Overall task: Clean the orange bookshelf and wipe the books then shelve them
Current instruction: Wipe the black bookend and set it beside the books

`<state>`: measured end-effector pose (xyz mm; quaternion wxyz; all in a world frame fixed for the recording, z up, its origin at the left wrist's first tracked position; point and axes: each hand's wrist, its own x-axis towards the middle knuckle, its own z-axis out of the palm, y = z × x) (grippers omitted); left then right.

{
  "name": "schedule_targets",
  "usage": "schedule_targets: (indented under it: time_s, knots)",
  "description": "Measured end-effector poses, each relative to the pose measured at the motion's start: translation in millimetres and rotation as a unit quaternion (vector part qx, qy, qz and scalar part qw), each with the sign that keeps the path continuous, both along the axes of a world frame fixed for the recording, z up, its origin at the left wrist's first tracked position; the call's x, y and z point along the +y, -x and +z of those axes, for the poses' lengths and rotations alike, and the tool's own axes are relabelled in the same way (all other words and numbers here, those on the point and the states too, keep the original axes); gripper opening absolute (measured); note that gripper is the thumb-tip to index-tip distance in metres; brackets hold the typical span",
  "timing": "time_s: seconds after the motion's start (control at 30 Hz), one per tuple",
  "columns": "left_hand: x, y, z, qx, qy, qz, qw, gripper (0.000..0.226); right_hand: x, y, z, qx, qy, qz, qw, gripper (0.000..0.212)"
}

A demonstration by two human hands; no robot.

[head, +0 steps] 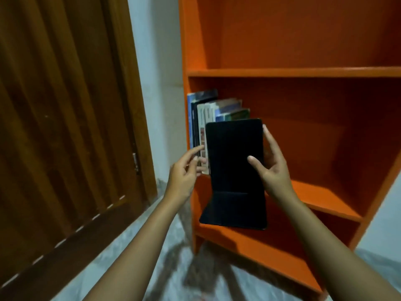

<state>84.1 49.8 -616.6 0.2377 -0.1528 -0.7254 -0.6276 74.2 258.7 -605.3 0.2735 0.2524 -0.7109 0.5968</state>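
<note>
The orange bookshelf [303, 72] fills the right side of the head view. Several books [208, 111] stand upright at the left end of its middle shelf. In front of them is a black folder-like book [230, 159], held upright with a flap bent forward at its bottom. My right hand [271, 168] grips its right edge, thumb on the front cover. My left hand [184, 170] reaches to the shelved books' spines with fingers extended, touching them beside the black book's left edge.
A brown wooden door [65, 127] stands at the left, with a strip of pale wall [156, 61] between it and the shelf. The floor [134, 246] is pale marbled tile. The upper shelf and the right part of the middle shelf hold nothing.
</note>
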Motion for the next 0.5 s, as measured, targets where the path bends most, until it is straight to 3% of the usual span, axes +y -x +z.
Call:
schedule_targets:
  time_s: [0.07,0.2,0.3,0.4,0.5]
  knots:
    - [4,27,5,0.003,0.042,0.087,0.995,0.028,20,7,12,0.022,0.008,-0.042,0.999,0.063]
    - [12,75,-2,-0.116,0.171,0.162,0.965,0.095,51,35,15,0.058,-0.018,-0.179,0.982,0.062]
    - [22,100,-17,-0.182,0.222,0.170,0.943,0.128,60,58,3,0.054,-0.058,-0.276,0.958,0.065]
    - [33,119,-35,-0.166,0.214,0.212,0.939,0.139,56,81,-12,0.048,-0.071,-0.325,0.942,0.065]
    - [48,126,-51,-0.131,0.220,0.251,0.934,0.133,45,97,-29,0.032,-0.079,-0.342,0.936,0.065]
